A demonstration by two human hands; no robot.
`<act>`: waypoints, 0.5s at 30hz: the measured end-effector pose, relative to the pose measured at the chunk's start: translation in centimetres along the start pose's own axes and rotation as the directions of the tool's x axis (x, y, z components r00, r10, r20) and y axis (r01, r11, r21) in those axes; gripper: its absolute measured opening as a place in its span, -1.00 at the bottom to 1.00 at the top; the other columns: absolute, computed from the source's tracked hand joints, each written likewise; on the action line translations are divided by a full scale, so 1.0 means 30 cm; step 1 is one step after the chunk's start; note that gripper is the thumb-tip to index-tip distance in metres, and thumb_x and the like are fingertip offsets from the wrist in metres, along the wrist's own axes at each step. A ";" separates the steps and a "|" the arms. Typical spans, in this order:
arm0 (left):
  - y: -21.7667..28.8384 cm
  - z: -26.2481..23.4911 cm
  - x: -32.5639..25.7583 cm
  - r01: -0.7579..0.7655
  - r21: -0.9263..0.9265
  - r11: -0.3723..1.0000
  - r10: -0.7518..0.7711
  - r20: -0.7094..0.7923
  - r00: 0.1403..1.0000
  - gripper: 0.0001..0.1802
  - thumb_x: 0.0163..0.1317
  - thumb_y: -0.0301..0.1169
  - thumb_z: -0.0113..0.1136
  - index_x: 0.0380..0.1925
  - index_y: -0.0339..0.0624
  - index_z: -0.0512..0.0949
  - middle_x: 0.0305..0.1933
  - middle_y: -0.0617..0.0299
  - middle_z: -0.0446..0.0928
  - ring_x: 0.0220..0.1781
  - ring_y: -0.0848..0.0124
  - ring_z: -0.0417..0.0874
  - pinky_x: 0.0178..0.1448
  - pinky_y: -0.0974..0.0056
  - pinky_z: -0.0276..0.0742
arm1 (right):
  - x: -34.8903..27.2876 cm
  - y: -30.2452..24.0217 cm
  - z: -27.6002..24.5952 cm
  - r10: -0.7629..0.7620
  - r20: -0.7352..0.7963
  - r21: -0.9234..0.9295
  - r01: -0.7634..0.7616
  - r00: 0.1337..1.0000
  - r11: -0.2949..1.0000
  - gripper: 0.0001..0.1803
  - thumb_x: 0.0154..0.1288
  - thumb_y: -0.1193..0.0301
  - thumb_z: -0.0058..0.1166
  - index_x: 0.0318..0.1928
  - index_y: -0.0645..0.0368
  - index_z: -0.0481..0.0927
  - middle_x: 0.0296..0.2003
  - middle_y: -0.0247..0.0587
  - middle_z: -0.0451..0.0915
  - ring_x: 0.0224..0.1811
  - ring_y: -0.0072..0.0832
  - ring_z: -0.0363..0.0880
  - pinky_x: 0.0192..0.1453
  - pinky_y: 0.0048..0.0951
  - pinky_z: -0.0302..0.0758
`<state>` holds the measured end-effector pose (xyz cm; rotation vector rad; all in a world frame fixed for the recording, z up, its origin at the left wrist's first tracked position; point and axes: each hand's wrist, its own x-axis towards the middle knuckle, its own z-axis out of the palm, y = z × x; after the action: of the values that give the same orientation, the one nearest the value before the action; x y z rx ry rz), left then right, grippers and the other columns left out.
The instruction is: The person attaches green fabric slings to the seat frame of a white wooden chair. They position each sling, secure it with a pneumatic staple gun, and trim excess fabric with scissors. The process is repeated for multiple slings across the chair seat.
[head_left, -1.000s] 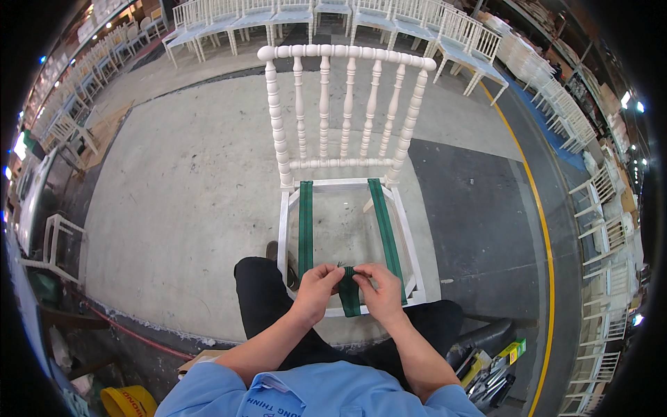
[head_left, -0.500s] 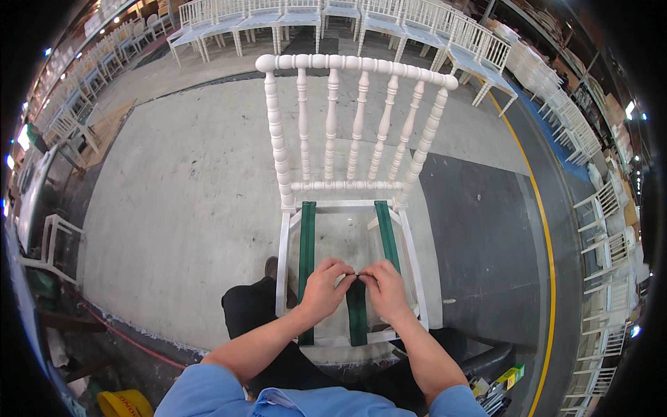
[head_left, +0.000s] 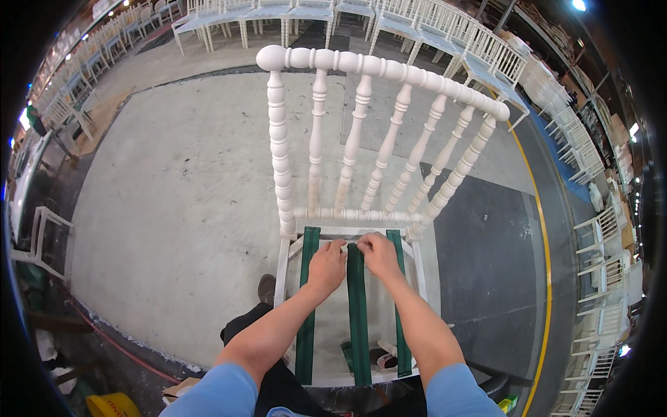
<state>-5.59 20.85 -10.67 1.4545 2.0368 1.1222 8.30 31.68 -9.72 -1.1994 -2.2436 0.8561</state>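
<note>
A white chair frame with turned spindles (head_left: 356, 125) stands in front of me, its open seat frame (head_left: 281, 274) toward my body. Green webbing straps run front to back over the seat: a left strap (head_left: 305, 326), a middle strap (head_left: 357, 313) and a right strap (head_left: 404, 340). My right hand (head_left: 379, 256) pinches the far end of the middle strap close to the rear seat rail. Closed at the strap's left edge, my left hand (head_left: 327, 268) has its fingertips at that same end. Its exact grip is partly hidden.
Rows of white chairs (head_left: 260, 15) line the far side, with more chairs (head_left: 603, 278) along the right. At left lies a white frame (head_left: 48, 236). A yellow container (head_left: 111, 405) sits at lower left. A yellow line (head_left: 548, 278) marks the floor at right.
Both hands have moved away from me toward the backrest, drawing the middle strap's end along the seat. The chair appears larger and more tilted in view.
</note>
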 end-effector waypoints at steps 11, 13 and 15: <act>-0.062 0.081 0.033 -0.211 0.304 0.929 0.189 0.100 0.977 -0.31 0.36 -0.31 0.32 0.46 -0.26 0.42 0.61 -0.02 0.30 0.66 -0.27 0.18 0.70 -0.30 0.08 | 0.180 0.095 0.113 0.149 0.009 -0.109 -0.148 0.989 0.983 -0.80 0.33 0.27 0.33 -0.23 0.13 0.85 -0.33 -0.05 0.81 -0.20 -0.08 0.80 0.01 -0.08 0.66; -0.064 0.091 0.013 -0.167 0.321 0.932 0.108 0.195 0.975 -0.26 0.39 -0.26 0.30 0.53 -0.24 0.35 0.67 0.03 0.22 0.70 -0.27 0.11 0.72 -0.31 0.03 | 0.177 0.090 0.114 0.269 0.058 -0.172 -0.256 0.961 0.951 -0.79 0.36 0.29 0.31 -0.17 0.15 0.84 -0.32 -0.03 0.80 -0.21 -0.07 0.79 0.00 -0.12 0.66; -0.068 0.101 0.006 -0.188 0.309 0.932 0.159 0.119 0.980 -0.24 0.38 -0.26 0.31 0.55 -0.21 0.34 0.68 0.07 0.23 0.70 -0.28 0.12 0.72 -0.30 0.04 | 0.185 0.083 0.115 0.220 0.042 -0.202 -0.208 0.975 0.957 -0.75 0.35 0.27 0.33 -0.13 0.18 0.84 -0.32 -0.01 0.80 -0.21 -0.11 0.79 0.00 -0.17 0.66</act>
<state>-4.72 21.87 -14.09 1.8384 2.1302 0.7937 4.62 36.39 -13.35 -1.5493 -2.3233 0.7753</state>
